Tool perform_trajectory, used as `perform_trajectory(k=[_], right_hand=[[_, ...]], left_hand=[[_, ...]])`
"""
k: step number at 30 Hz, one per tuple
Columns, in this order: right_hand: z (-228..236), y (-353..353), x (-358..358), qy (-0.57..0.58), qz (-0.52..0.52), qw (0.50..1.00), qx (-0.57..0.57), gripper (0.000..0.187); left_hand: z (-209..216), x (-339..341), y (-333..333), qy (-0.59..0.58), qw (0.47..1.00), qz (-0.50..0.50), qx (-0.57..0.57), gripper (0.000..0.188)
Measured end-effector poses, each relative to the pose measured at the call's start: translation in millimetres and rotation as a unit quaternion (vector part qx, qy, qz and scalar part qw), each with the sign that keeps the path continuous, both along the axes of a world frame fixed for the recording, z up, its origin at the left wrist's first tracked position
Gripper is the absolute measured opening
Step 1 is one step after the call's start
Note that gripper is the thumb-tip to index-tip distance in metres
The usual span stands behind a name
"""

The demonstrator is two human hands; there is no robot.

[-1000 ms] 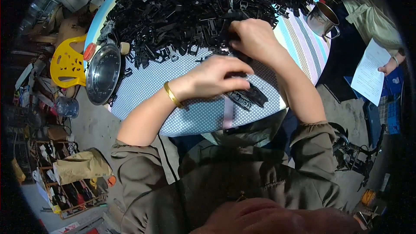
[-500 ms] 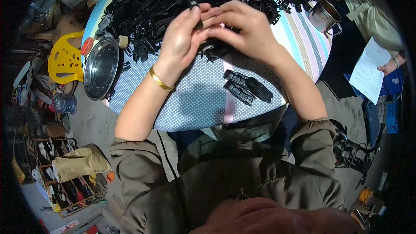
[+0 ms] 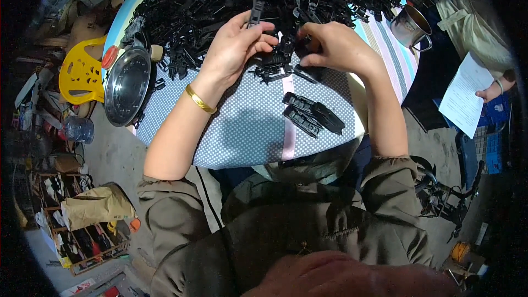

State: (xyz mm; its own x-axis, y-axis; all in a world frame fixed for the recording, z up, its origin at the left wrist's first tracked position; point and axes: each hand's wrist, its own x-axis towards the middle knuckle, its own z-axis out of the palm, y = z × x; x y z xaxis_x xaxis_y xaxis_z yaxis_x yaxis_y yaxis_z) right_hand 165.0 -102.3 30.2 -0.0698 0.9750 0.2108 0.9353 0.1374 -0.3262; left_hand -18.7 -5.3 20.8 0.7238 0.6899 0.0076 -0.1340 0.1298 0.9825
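Note:
My left hand (image 3: 234,47) is closed on a slim black plastic clip-like part (image 3: 256,11), which stands up between the thumb and fingers. My right hand (image 3: 338,47) is at the near edge of a large heap of similar black parts (image 3: 198,11). Its thumb and forefinger are apart over the dark pieces; the other fingertips are hard to see. Below it, a small group of black parts (image 3: 313,114) lies side by side on the dotted tablecloth (image 3: 242,132), separate from the heap.
A shiny metal bowl (image 3: 127,88) sits at the table's left edge, by a red round lid (image 3: 110,58). A metal mug (image 3: 410,26) stands at the right edge. Beyond are a yellow plastic chair (image 3: 82,71) and another person's hand (image 3: 488,93) holding a paper sheet (image 3: 466,96).
My hands have come apart. The right one has moved right and down to the heap's edge, while the left keeps the black part, now more visible. The other person's paper has shifted slightly.

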Motion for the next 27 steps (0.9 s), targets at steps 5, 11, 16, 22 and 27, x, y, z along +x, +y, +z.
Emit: perform_trajectory(k=[5, 11, 16, 22, 27], right_hand=[[0, 2, 4, 0.001, 0.041, 0.999, 0.015, 0.026], [3, 10, 13, 0.259, -0.067, 0.963, 0.017, 0.016], [-8, 17, 25, 0.277, -0.022, 0.951, 0.135, 0.017], [-2, 18, 10, 0.532, 0.058, 0.844, 0.033, 0.018], [-1, 15, -8, 0.61, 0.081, 0.788, -0.011, 0.02]], left_hand=[[-3, 3, -2, -0.007, 1.0, -0.006, 0.017, 0.04], [-6, 2, 0, -0.031, 0.999, 0.013, 0.003, 0.041], [-4, 3, 0, -0.033, 0.999, 0.032, 0.004, 0.04], [-4, 4, -7, -0.015, 1.0, -0.003, 0.011, 0.039], [-5, 5, -9, -0.023, 0.999, 0.016, 0.03, 0.038]])
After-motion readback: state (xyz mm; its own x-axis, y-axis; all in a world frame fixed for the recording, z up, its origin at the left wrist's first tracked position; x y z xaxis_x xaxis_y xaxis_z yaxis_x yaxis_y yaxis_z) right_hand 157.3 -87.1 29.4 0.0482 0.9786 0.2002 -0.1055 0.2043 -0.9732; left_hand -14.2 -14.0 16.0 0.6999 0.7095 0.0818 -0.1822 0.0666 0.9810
